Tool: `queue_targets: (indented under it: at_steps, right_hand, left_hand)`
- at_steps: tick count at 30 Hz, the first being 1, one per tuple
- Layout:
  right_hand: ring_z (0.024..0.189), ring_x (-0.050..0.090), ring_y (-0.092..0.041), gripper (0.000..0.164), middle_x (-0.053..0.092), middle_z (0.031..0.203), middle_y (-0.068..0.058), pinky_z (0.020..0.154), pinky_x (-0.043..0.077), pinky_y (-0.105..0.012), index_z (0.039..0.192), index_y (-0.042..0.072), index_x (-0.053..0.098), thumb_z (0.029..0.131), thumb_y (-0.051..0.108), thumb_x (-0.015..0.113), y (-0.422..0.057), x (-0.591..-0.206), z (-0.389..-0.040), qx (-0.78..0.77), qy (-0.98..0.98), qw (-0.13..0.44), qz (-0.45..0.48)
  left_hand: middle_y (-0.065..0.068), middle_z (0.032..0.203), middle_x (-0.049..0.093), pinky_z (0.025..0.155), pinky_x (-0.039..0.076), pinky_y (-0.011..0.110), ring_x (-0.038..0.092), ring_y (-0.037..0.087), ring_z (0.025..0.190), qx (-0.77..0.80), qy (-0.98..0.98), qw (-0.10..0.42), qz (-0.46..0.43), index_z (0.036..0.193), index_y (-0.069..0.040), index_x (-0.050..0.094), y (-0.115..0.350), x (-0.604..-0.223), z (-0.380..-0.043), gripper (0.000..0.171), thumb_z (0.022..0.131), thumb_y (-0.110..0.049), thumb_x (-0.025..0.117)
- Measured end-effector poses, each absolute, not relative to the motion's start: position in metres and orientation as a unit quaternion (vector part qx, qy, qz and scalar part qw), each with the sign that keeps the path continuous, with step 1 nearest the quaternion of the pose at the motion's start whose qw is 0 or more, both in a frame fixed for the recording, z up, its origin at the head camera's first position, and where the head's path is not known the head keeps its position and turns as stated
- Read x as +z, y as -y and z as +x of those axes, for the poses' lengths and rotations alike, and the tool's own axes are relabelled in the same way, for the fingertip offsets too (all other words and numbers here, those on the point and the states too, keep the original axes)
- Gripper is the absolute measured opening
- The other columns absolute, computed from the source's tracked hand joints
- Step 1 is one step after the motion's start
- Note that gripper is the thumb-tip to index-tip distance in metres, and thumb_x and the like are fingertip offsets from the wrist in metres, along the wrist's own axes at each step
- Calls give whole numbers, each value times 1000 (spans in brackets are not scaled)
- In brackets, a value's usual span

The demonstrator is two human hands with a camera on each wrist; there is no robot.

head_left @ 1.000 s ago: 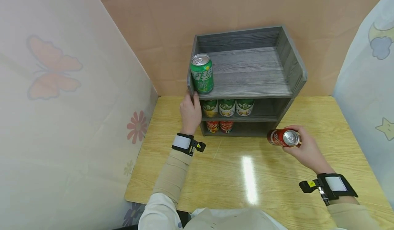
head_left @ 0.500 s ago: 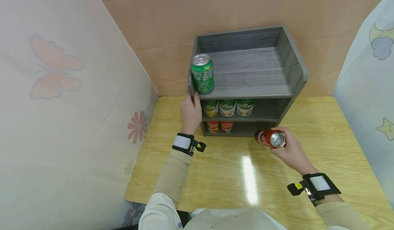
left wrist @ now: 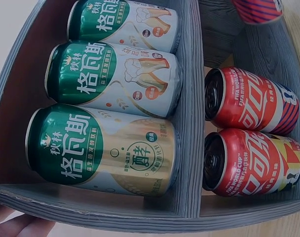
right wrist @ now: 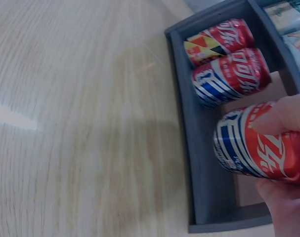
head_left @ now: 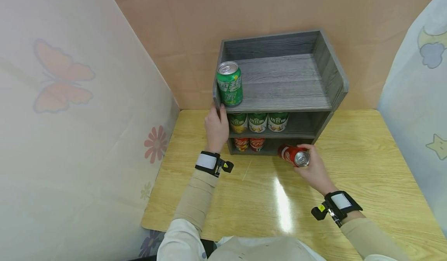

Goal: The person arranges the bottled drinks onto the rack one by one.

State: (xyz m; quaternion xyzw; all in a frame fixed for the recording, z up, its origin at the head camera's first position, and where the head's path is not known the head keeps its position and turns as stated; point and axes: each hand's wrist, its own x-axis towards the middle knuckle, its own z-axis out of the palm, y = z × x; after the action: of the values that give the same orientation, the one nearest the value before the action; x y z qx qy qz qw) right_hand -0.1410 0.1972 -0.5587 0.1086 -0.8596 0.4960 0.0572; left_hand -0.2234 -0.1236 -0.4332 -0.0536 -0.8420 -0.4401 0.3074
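My right hand (head_left: 313,171) grips a red cola can (head_left: 294,155), tilted with its silver top toward me, at the front of the bottom shelf. In the right wrist view, thumb and fingers hold this can (right wrist: 258,143) to one side of two red cola cans (right wrist: 229,76) standing on that shelf. My left hand (head_left: 216,128) holds the left side edge of the grey shelf unit (head_left: 279,109), just below the green soda can (head_left: 229,83) on the top level. Green-topped drink cans (left wrist: 110,148) stand in a row on the middle shelf.
The wooden table (head_left: 258,199) stretches in front of the shelf unit and to both sides. Behind stands a tan backdrop (head_left: 195,28). A patterned white panel (head_left: 87,144) closes off the left, and a pale blue panel (head_left: 415,98) the right.
My right hand has carried the red cola can leftward, from beside the shelf unit to the front of its bottom shelf. The left hand stays on the side edge.
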Motion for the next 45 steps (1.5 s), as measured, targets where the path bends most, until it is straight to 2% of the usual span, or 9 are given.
queue_targets:
  at_steps: [3, 6, 9, 13, 23, 27, 32, 39, 45]
  right_hand:
    - [116, 54, -45, 81, 45, 136, -29, 87, 48, -35, 138, -5, 38, 70, -19, 78, -192, -565, -146, 494, 861, 59, 103]
    - [117, 52, -47, 80, 44, 136, -31, 89, 47, -52, 139, -7, 36, 72, -18, 77, -188, -572, -152, 497, 860, 55, 98]
    - [118, 51, -50, 79, 43, 135, -33, 91, 45, -60, 140, -8, 34, 74, -17, 77, -184, -578, -159, 496, 862, 46, 92]
    - [118, 51, -50, 78, 44, 134, -33, 92, 45, -61, 141, -9, 35, 75, -16, 77, -180, -583, -168, 487, 868, 40, 88]
    - [123, 46, -51, 74, 44, 134, -33, 99, 39, -62, 141, -10, 37, 77, -15, 75, -171, -589, -183, 485, 868, 56, 88]
    - [121, 47, -51, 70, 47, 131, -33, 98, 38, -63, 140, -10, 41, 78, -12, 74, -168, -587, -189, 471, 876, 60, 88]
    - [120, 46, -49, 62, 51, 128, -32, 97, 39, -63, 138, -9, 47, 81, -8, 72, -167, -583, -195, 463, 881, 37, 91]
    - [117, 52, -50, 53, 55, 124, -34, 96, 41, -61, 133, -13, 49, 84, -4, 69, -167, -577, -203, 460, 884, -10, 80]
    - [122, 52, -50, 64, 53, 132, -33, 99, 42, -59, 141, -8, 45, 86, 2, 75, -168, -573, -209, 474, 877, -35, 80]
  left_hand:
    - [19, 95, 68, 66, 49, 47, 68, 33, 87, -439, 842, 311, -55, 114, 3, 62, 124, -433, -224, 34, 110, -25, 43]
    - [19, 94, 68, 65, 49, 48, 68, 33, 86, -438, 841, 314, -57, 114, 4, 62, 124, -433, -224, 34, 110, -24, 43]
    - [18, 90, 66, 62, 46, 47, 67, 32, 82, -438, 841, 314, -57, 113, 4, 62, 124, -433, -225, 34, 110, -24, 43]
    - [17, 87, 65, 60, 45, 46, 65, 31, 79, -440, 841, 310, -57, 112, 4, 61, 123, -433, -224, 33, 110, -24, 43]
    - [20, 97, 69, 67, 50, 48, 68, 33, 87, -440, 842, 308, -55, 117, 4, 61, 123, -432, -223, 34, 110, -24, 43]
    - [18, 93, 68, 64, 48, 47, 67, 32, 83, -440, 843, 306, -54, 116, 3, 61, 124, -433, -224, 34, 110, -25, 43]
    - [16, 85, 64, 59, 44, 45, 64, 30, 76, -440, 844, 303, -51, 111, 3, 61, 123, -433, -223, 33, 110, -25, 43]
    - [17, 88, 65, 61, 45, 46, 65, 31, 79, -440, 844, 301, -51, 113, 3, 61, 123, -432, -223, 33, 110, -24, 43]
    - [17, 88, 65, 61, 46, 46, 65, 31, 79, -438, 844, 304, -51, 113, 3, 61, 123, -434, -225, 35, 110, -26, 42]
